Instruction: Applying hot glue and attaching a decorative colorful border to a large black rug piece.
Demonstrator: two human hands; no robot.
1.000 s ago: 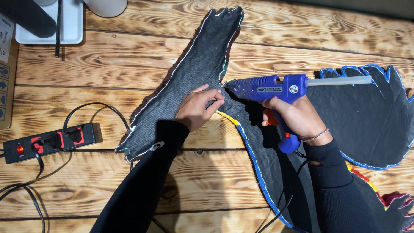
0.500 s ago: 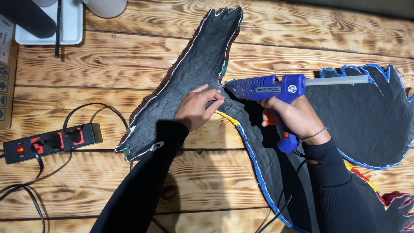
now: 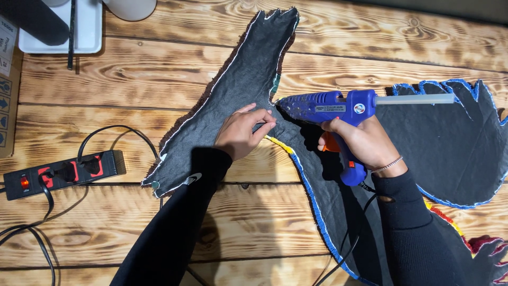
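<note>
Landmark: the glue gun (image 3: 333,108), blue with an orange trigger, lay level across the wooden table (image 3: 370,37), nozzle pointing toward the person's left.
Right hand: the right hand (image 3: 360,143) was wrapped closed around the gun's grip, below the barrel, with a finger by the trigger.
Glue stick: a pale glue stick (image 3: 415,99) jutted straight out of the gun's back end, continuing the barrel's line.
Left hand: the left hand (image 3: 244,132) was loosely curled, fingertips pinching or pressing fabric just beside the nozzle; whether it truly gripped the fabric I could not tell.
Grey fabric piece: the grey fabric piece (image 3: 233,100) lay off the nozzle end, its long axis slanting from up beyond the nozzle down toward the person.
Blue-edged rug backing: the blue-edged rug backing (image 3: 450,153) spread under and behind the gun, its edge meeting the grey piece at the nozzle.
Nearer hand: the left hand, touching the seam point.
Power strip: the power strip (image 3: 63,172) sat well off beyond the nozzle end.
</note>
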